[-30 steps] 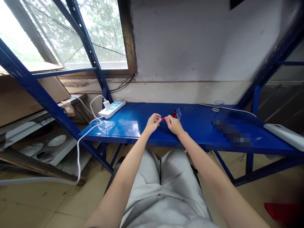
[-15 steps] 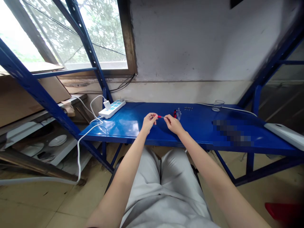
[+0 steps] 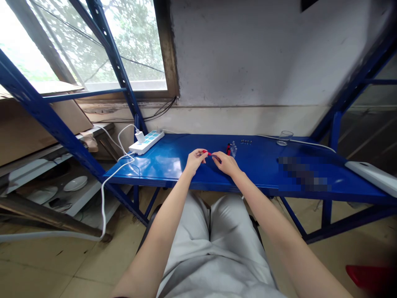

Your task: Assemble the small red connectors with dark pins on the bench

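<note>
My left hand pinches a slim red pen-like piece above the front half of the blue table. My right hand has its fingertips closed at the right end of this piece, so that end is hidden. The two hands are close together, with only a short red length showing between them. Just behind my right hand lie a small group of red and black pieces and some clear plastic pieces. Several tiny parts stand in a row farther back; their kind is too small to tell.
On the blue table, a white power strip with a plug lies at the left. A clear glass rests at the back right, by a white cable. A blurred-out dark patch and a white flat object are to the right.
My right hand's fingertips have moved slightly left, nearer my left hand. The pale thin part that showed between the hands is now covered, and the red piece tilts down a little to the right.
</note>
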`<state>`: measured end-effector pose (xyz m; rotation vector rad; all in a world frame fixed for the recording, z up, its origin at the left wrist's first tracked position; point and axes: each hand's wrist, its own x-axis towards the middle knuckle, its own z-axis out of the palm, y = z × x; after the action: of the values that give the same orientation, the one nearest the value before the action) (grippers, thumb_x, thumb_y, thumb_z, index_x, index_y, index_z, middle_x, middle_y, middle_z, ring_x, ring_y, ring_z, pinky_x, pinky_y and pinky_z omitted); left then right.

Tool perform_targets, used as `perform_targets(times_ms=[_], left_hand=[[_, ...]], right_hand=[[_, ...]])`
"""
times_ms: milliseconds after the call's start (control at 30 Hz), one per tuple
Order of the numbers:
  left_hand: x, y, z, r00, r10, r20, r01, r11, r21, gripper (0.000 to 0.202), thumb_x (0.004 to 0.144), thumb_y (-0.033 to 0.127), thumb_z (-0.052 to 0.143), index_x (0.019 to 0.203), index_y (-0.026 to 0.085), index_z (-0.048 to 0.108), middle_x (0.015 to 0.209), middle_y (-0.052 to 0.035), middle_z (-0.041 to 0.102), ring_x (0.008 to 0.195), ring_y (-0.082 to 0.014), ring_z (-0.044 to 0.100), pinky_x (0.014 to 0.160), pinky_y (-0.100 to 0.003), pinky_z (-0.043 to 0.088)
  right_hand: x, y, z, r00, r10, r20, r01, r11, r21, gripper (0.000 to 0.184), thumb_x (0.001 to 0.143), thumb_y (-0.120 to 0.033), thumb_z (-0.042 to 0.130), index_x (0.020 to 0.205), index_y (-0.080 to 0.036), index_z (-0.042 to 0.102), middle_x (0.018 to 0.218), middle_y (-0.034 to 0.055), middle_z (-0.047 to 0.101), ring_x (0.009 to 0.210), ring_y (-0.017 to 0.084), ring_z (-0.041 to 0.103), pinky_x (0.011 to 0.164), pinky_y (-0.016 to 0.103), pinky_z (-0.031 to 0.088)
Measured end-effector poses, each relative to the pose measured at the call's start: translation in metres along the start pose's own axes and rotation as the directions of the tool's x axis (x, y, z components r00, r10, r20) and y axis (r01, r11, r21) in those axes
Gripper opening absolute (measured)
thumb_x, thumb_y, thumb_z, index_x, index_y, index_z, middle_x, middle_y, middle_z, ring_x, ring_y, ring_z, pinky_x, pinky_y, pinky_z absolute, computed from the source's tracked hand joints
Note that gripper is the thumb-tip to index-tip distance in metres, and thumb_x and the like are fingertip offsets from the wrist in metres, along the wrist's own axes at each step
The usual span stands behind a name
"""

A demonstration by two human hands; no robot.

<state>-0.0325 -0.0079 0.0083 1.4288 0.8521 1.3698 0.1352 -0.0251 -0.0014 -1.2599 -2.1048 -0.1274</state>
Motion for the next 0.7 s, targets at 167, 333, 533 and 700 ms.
perform_targets(times_ms=[167, 333, 533, 700], left_hand=[[0.004, -0.006, -0.004, 0.981, 0.040, -0.191, -0.033, 0.999, 0.041, 0.031, 0.069, 0.040, 0.062, 0.086, 0.013, 0.057, 0.071, -0.0024, 0.060, 0.046, -0.0049, 0.046, 0.047, -0.020, 0.038], [0.003, -0.012, -0.003, 0.982, 0.134, -0.136, -0.097, 0.963, 0.250, 0.026, 0.069, 0.037, 0.063, 0.081, 0.014, 0.061, 0.072, -0.0036, 0.062, 0.058, -0.0086, 0.051, 0.056, -0.022, 0.042], [0.004, -0.016, 0.003, 0.982, 0.187, 0.003, -0.163, 0.851, 0.499, 0.019, 0.069, 0.029, 0.063, 0.081, 0.015, 0.065, 0.075, -0.0039, 0.064, 0.062, -0.0106, 0.051, 0.063, -0.025, 0.043], [0.011, -0.023, 0.005, 0.982, 0.175, 0.064, -0.178, 0.774, 0.608, 0.018, 0.069, 0.027, 0.062, 0.082, 0.016, 0.067, 0.075, -0.0040, 0.064, 0.063, -0.0119, 0.052, 0.065, -0.026, 0.043]], right_hand=[[0.001, 0.005, 0.000, 0.998, 0.065, 0.017, -0.064, 0.997, -0.038, 0.025, 0.085, -0.028, 0.040, 0.098, -0.019, 0.059, 0.090, 0.0063, 0.061, 0.071, 0.015, 0.057, 0.058, 0.024, 0.041], [0.003, 0.010, 0.003, 0.993, 0.122, -0.002, -0.121, 0.988, 0.100, 0.021, 0.080, -0.026, 0.045, 0.094, -0.019, 0.059, 0.083, 0.0042, 0.063, 0.069, 0.014, 0.056, 0.060, 0.023, 0.041], [0.005, 0.017, 0.008, 0.981, 0.192, 0.027, -0.193, 0.955, 0.227, 0.021, 0.077, -0.030, 0.049, 0.089, -0.017, 0.061, 0.076, 0.0040, 0.065, 0.060, 0.013, 0.055, 0.058, 0.023, 0.041], [0.008, 0.020, 0.009, 0.972, 0.224, 0.068, -0.233, 0.952, 0.200, 0.024, 0.077, -0.038, 0.050, 0.079, -0.018, 0.063, 0.063, 0.0018, 0.061, 0.057, 0.013, 0.054, 0.052, 0.023, 0.037]])
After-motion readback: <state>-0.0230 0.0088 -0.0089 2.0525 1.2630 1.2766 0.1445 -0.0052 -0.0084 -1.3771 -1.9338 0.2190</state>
